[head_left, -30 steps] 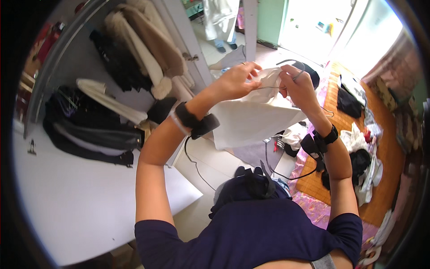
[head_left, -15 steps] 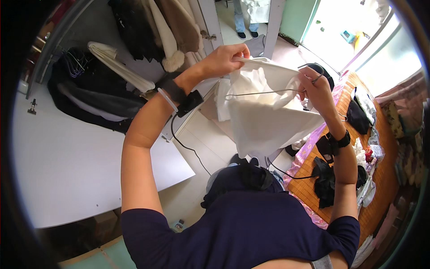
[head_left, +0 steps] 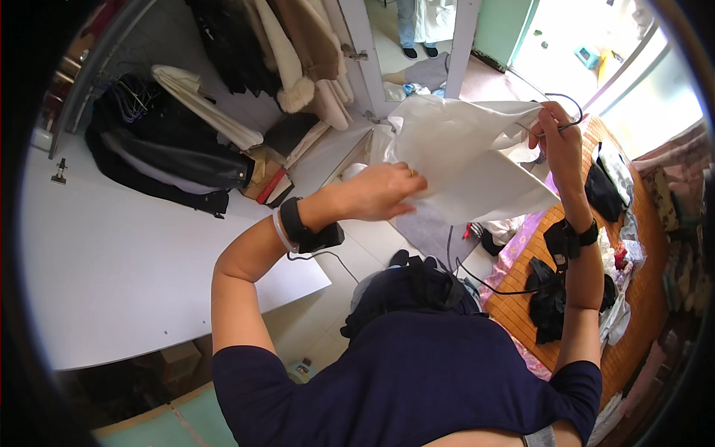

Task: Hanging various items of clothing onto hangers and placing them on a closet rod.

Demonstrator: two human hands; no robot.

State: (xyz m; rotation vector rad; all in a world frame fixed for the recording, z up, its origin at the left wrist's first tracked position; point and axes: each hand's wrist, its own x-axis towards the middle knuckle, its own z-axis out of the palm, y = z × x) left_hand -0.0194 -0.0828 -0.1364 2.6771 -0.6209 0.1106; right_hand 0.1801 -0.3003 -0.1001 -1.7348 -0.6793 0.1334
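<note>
A white garment (head_left: 462,160) hangs in front of me from my right hand (head_left: 557,141), whose fingers are closed on a wire clothes hanger (head_left: 578,104) and the garment's upper edge. The hanger's curved hook rises above that hand; most of its frame is hidden by the cloth. My left hand (head_left: 383,191) is just before the garment's left part, its fingers apart and slightly blurred, with nothing visible in them.
Dark jackets (head_left: 171,149) and coats (head_left: 320,37) fill an open wardrobe at the left. A white board (head_left: 134,276) lies below them. On the right, clothes lie on a bed with a woven mat (head_left: 514,287). A mirror (head_left: 417,67) stands ahead. Cables (head_left: 484,287) run from both wrists.
My left hand has let go of the garment's top edge and come down and nearer. My right hand has moved slightly right, and the garment now spreads flatter, covering the hanger's wire.
</note>
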